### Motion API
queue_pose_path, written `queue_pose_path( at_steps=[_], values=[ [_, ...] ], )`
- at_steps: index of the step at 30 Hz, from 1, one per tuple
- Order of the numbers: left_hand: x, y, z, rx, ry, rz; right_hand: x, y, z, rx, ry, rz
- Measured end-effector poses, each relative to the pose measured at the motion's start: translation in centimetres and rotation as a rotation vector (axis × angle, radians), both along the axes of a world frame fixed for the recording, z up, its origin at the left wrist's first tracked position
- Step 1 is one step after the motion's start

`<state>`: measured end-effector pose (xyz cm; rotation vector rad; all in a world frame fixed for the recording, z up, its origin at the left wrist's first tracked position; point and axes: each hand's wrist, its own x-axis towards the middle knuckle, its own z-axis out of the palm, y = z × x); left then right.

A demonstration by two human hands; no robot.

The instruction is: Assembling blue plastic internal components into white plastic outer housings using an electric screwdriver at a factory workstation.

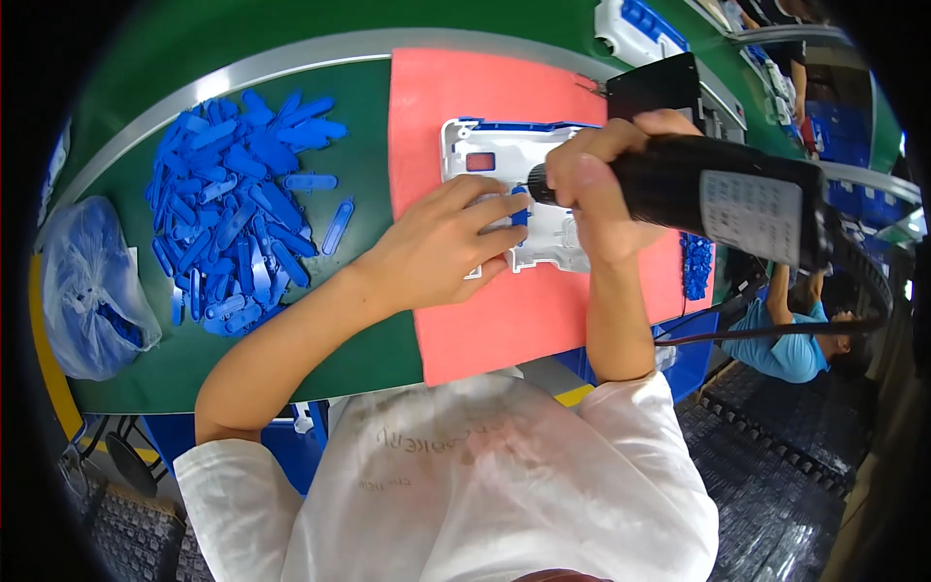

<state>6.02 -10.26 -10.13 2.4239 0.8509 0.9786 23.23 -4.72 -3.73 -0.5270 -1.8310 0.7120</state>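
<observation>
A white plastic housing [543, 247] with blue trim along its far edge lies on a pink mat [514, 330]. My left hand [446, 242] rests across its left part, fingers spread. Its fingertips touch a small blue part [520, 207] set in the housing. In my closed right hand [606, 189] is a black electric screwdriver [669, 179], held nearly level. Its nose points left, close to that blue part. The tip and any screw there are too hidden to make out.
A heap of blue plastic strips [233, 213] covers the green table at left, beside a clear plastic bag [92, 291]. Small blue pieces [696, 267] lie right of the housing. A black box [655, 92] and another white-and-blue housing [640, 29] stand farther back. A cable [863, 262] trails at right.
</observation>
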Motion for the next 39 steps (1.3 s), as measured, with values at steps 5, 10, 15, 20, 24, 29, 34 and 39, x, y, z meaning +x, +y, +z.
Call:
queue_pose_path(
  at_steps=[5,10,15,20,24,29,34,39],
  values=[
    [-0.1,0.2,0.0,0.036,0.0,-0.025,2.1,-0.9,1.6,0.063,0.556,-0.149],
    [0.3,-0.1,0.7,-0.002,0.019,-0.028,11.6,-2.9,7.5,0.325,0.556,-0.522],
    [0.1,0.0,1.1,-0.007,0.055,-0.031,12.8,-2.0,5.5,0.239,0.547,-0.59],
    [0.7,0.0,1.7,0.014,0.075,-0.01,12.9,-1.1,4.4,0.069,0.416,-0.61],
    [0.5,0.3,1.2,0.036,0.076,0.0,13.2,-2.1,3.9,0.035,0.482,-0.599],
    [0.8,0.4,1.4,0.056,0.056,-0.015,13.4,-2.8,5.2,0.167,0.594,-0.475],
    [0.6,0.3,1.6,0.046,0.076,-0.011,13.0,-0.8,4.2,0.086,0.46,-0.575],
    [0.4,0.0,1.6,0.029,0.093,0.018,12.6,-2.4,4.1,0.005,0.466,-0.485]
  ],
)
